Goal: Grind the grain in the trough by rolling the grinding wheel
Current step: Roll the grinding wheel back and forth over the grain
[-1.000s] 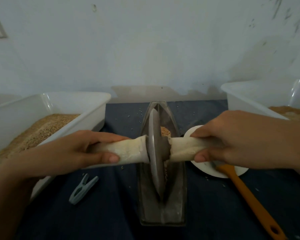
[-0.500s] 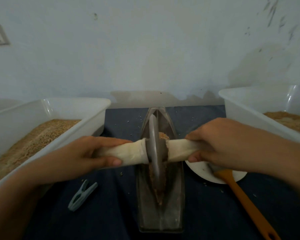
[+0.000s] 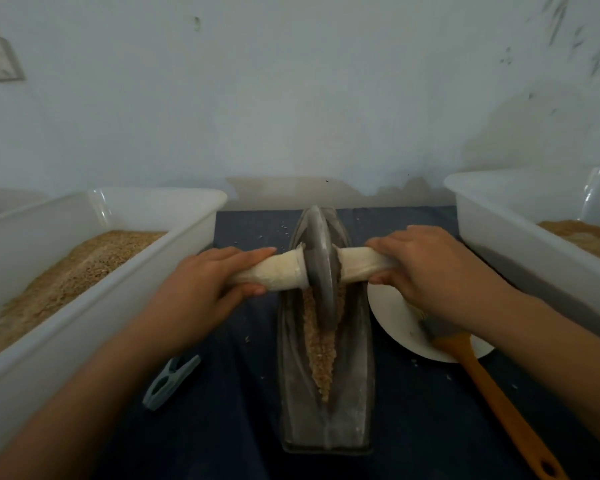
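both hands grip grinding wheel point(image 3: 321, 271)

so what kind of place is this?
Probably a makeshift home or workshop grinding station: a metal trough with a grinding wheel on a dark cloth, two white tubs of grain, against a scuffed plaster wall.
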Demonstrator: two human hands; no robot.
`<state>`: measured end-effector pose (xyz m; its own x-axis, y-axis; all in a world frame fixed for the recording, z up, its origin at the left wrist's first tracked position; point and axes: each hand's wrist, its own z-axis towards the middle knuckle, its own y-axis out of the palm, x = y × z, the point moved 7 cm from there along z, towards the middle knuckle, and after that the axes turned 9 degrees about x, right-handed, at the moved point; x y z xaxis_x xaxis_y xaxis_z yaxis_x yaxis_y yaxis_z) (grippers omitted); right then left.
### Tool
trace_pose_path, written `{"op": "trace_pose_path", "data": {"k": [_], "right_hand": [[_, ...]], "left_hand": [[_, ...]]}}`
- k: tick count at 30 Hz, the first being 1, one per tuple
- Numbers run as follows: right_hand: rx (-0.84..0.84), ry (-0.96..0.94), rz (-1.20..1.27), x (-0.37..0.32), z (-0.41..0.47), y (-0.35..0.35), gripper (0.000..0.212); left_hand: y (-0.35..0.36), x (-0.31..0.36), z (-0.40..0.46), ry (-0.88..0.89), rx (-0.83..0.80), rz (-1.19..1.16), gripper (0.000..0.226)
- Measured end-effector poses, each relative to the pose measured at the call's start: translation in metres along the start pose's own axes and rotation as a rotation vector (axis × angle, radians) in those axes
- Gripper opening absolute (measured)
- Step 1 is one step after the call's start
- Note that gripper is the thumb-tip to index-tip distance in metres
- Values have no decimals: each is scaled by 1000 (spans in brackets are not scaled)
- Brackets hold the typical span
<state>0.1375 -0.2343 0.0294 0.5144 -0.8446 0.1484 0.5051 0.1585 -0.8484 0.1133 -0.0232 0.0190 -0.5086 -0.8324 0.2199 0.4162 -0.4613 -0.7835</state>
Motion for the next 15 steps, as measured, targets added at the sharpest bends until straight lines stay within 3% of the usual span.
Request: {"op": "trace_pose_path", "data": {"k": [4, 7, 9, 11, 15], "right_hand": [[-137, -55, 34, -10, -6, -17, 26], [-278, -76, 143, -16, -16, -38, 25], [-306, -81, 182, -19, -21, -48, 28], [-287, -57, 193, -18, -20, -45, 26], [-72, 2, 77, -11, -4, -19, 25]], "left_hand": [[-9, -5, -7, -81, -193, -222, 48], [-14, -1, -18, -80, -444, -387, 46], [-17, 1, -22, -78, -523, -430, 50], [-17, 0, -21, -77, -496, -407, 48], [-6, -5, -7, -132, -215, -227, 46]]}}
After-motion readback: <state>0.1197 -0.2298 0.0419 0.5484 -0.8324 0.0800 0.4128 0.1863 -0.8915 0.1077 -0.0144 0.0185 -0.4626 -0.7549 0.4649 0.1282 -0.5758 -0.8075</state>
